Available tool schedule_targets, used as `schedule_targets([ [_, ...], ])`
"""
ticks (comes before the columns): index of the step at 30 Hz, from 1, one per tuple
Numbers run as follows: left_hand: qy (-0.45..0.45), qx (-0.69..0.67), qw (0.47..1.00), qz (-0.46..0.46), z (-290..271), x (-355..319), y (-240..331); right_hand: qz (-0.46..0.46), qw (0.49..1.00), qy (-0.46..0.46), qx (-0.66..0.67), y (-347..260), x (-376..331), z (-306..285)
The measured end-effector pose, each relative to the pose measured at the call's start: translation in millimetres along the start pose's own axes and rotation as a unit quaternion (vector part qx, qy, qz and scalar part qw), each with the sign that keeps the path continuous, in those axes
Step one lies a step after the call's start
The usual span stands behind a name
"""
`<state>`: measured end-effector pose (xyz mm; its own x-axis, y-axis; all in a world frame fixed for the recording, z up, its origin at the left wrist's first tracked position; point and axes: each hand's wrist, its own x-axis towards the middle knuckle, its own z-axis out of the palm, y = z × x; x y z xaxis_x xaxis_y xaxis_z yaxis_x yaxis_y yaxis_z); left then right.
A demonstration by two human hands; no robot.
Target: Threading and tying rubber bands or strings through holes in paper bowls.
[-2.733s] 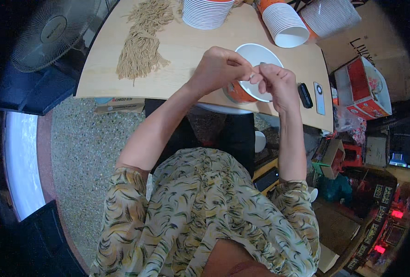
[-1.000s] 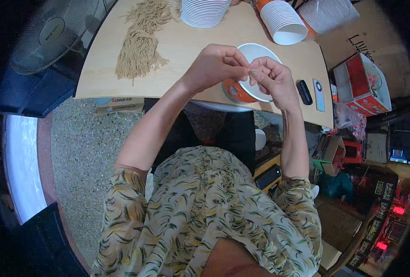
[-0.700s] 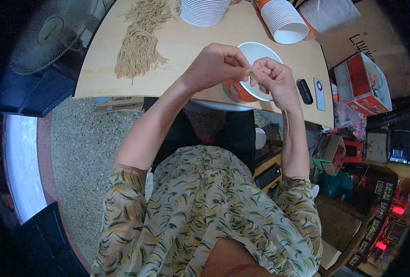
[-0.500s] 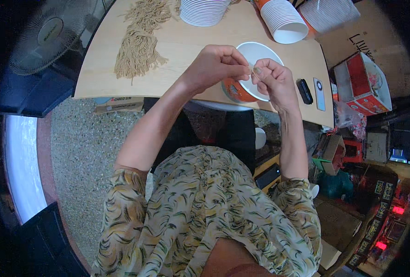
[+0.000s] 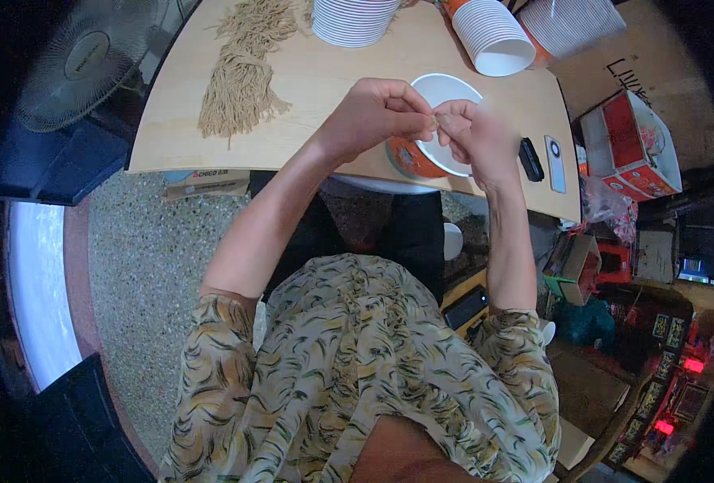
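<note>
Over a round paper tub [image 5: 415, 159], orange outside and white inside, my two hands meet fingertip to fingertip. My left hand [image 5: 379, 117] is closed in a pinch, thumb against index finger. Closed in a pinch too, my right hand [image 5: 477, 141] touches the left one's fingertips. Between them is something tiny and pale that I cannot make out. The tub stands tilted near the table's front edge, partly hidden by both hands. To the left lies a bundle of tan cords [image 5: 240, 92] with loose, frayed-looking ends.
On the wooden table [image 5: 168, 121] are a stack of white tubs [image 5: 355, 20], another lying stack [image 5: 497, 40], a bagged stack [image 5: 574, 28], a black object [image 5: 531, 159] and a pale flat device [image 5: 555, 165]. A fan [image 5: 83, 60] stands left; an open red-and-white box [image 5: 630, 145] sits right.
My right hand has shifted slightly left and turned, bringing its fingertips against the left ones. My left hand has hardly moved.
</note>
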<state>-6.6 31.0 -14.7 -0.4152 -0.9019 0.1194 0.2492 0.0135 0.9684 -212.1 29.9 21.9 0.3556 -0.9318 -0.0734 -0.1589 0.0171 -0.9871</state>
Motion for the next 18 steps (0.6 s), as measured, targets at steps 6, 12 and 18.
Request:
schedule_targets([
  [6, 0.008, -0.05, 0.999, -0.011, 3.2, -0.5, 2.6, -0.007, 0.999, 0.001, 0.05, 9.6, 2.2, -3.1],
  [12, 0.015, -0.003, 1.0, 0.002, 3.7, 0.8, -1.0, 0.007, 0.998, 0.004, 0.063, 11.0, 1.8, -2.3],
  [18, 0.004, 0.023, 1.0, -0.008, 3.7, 1.0, 2.6, 0.001, 0.998, -0.002, 0.057, 10.3, 0.5, -2.1],
])
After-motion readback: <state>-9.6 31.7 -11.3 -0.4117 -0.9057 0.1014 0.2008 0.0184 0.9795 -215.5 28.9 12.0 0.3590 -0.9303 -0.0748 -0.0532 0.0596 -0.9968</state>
